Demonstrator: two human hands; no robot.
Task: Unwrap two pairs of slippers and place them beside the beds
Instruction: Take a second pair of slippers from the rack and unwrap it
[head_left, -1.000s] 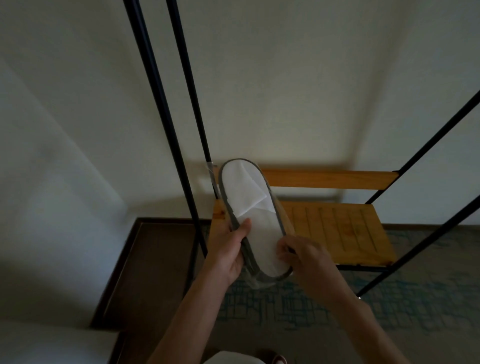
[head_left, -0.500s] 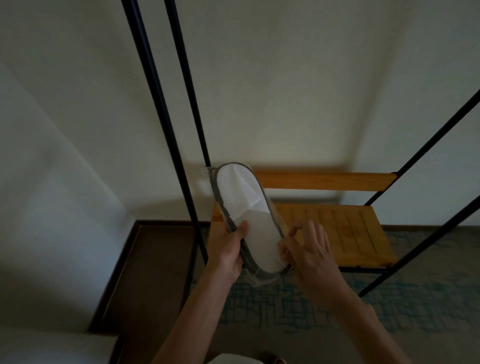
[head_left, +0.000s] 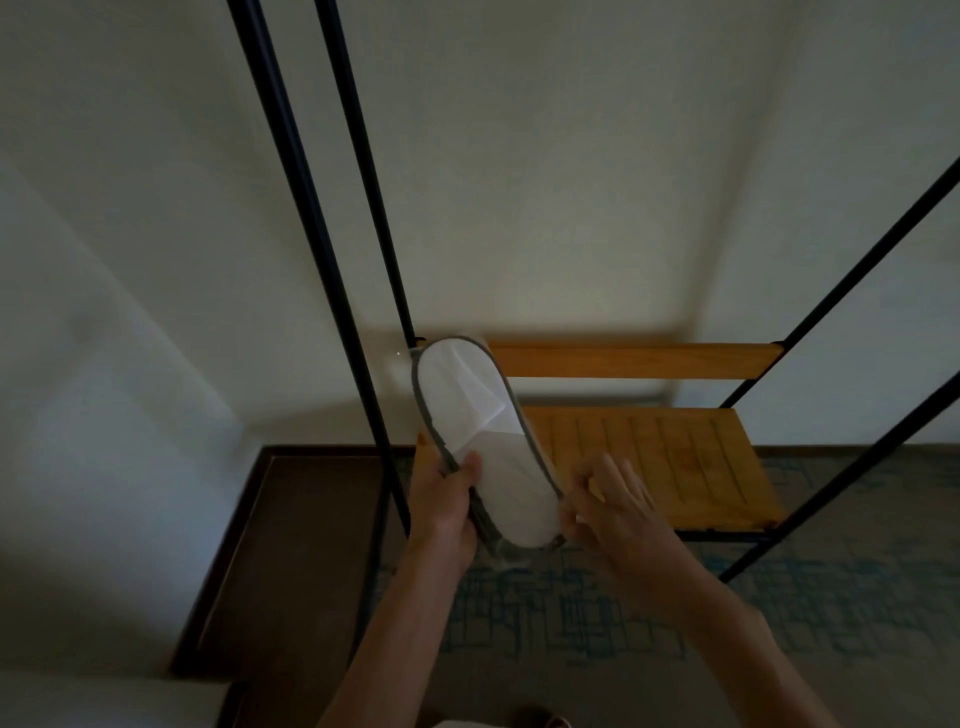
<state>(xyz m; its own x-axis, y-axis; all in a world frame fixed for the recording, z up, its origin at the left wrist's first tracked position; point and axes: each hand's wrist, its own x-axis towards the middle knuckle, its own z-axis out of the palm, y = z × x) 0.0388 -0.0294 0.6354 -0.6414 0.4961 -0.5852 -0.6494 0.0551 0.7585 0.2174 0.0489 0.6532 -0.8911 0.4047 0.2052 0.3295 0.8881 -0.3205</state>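
Note:
A white slipper pack (head_left: 485, 441) with grey edging, in thin clear wrap, is held up in front of me with the toe pointing away. My left hand (head_left: 447, 512) grips its left edge, thumb on the white sole. My right hand (head_left: 615, 506) pinches the wrap at the right edge near the heel. A bit of clear film (head_left: 506, 556) hangs below the heel. How many slippers are in the pack I cannot tell.
A black metal rack (head_left: 332, 291) stands against the wall with a wooden slatted shelf (head_left: 654, 462) and a wooden rail (head_left: 634, 359) behind the slipper pack. Patterned blue-green carpet (head_left: 597, 613) lies below, a dark wood floor strip (head_left: 291, 545) at left.
The slipper pack has tilted slightly left. My right hand has shifted from the sole to the pack's right edge, fingers spread then pinching the wrap.

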